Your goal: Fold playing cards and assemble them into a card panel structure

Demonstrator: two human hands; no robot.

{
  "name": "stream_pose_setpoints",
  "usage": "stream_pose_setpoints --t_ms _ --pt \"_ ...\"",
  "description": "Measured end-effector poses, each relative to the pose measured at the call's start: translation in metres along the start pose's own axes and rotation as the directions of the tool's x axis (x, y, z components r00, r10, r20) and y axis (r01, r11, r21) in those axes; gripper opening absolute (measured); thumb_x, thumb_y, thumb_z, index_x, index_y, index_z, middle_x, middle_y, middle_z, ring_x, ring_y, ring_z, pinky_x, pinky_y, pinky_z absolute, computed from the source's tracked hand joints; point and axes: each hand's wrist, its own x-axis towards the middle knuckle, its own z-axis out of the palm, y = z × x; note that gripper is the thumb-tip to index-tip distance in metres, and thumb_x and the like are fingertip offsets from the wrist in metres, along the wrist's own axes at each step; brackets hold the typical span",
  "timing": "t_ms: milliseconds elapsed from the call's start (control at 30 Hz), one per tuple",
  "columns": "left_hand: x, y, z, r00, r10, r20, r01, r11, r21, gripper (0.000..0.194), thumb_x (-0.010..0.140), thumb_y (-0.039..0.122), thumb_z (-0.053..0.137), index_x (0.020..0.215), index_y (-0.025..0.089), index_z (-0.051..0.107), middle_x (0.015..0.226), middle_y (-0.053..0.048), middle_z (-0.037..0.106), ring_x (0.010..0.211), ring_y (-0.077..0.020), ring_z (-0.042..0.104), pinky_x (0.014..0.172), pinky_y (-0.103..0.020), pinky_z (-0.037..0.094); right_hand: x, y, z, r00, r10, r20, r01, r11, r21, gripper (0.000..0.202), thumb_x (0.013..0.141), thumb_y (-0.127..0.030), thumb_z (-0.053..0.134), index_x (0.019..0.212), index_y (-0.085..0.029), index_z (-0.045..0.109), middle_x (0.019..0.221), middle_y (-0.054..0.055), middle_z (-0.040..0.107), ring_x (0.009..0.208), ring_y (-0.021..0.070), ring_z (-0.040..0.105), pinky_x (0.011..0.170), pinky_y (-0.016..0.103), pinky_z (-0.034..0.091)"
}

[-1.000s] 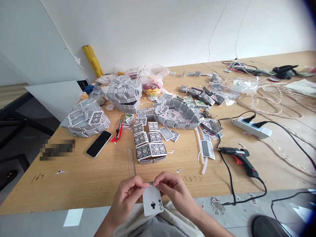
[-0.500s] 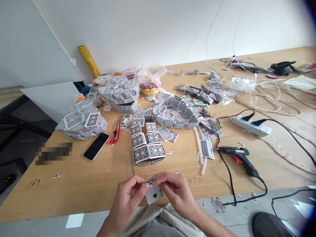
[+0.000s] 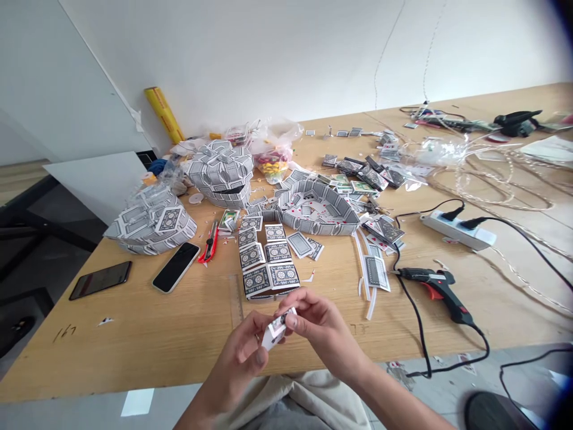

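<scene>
A folded playing card (image 3: pixel 271 335) is held above the table's front edge, its white face showing. My right hand (image 3: pixel 321 329) pinches the card's upper part between thumb and fingers. My left hand (image 3: pixel 242 353) has its thumb and fingers around the card's lower left side. Just beyond my hands lies an open-topped long box built of blue-backed cards (image 3: pixel 271 278), with folded card flaps along its upper side. A clear ruler (image 3: pixel 236 298) lies left of that box, and loose cards (image 3: pixel 299 244) are to its right.
A glue gun (image 3: pixel 436 289) with a black cord lies at right, near a power strip (image 3: pixel 459 230). Two phones (image 3: pixel 176 267) and a red utility knife (image 3: pixel 209 242) are at left. Behind stand card-built baskets (image 3: pixel 219 170) and a card tray (image 3: pixel 320 224).
The playing card has been turned and tilted, and now shows a folded white side. My right hand has moved slightly up. My left hand's fingers have shifted along the card.
</scene>
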Motion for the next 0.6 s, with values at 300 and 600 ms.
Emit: stream_pose_setpoints --t_ms 300,600 --pt "0.051 0.067 -0.034 0.985 0.168 0.043 -0.166 0.849 0.501 0.029 0.093 0.044 0.084 0.112 0.026 0.072 0.127 -0.008 0.072 0.122 -0.0288 0.068 0.108 -0.041 0.05 0.063 -0.067 -0.022 0.97 -0.092 0.226 0.164 0.931 -0.327 0.022 0.092 -0.034 0.087 0.109 -0.022 0.081 0.109 0.007 0.082 0.095 0.0186 0.077 0.086 0.033 0.062" --pt "0.225 0.096 -0.103 0.931 0.314 0.186 -0.231 0.11 0.967 0.034 0.096 0.044 0.076 0.126 0.027 0.079 0.127 -0.007 0.075 0.125 -0.0303 0.067 0.113 -0.048 0.051 0.189 -0.086 -0.083 0.896 -0.415 -0.16 0.065 0.477 -0.876 0.024 0.092 -0.008 0.061 0.098 -0.016 0.083 0.091 0.007 0.085 0.079 0.021 0.08 0.083 0.033 0.062"
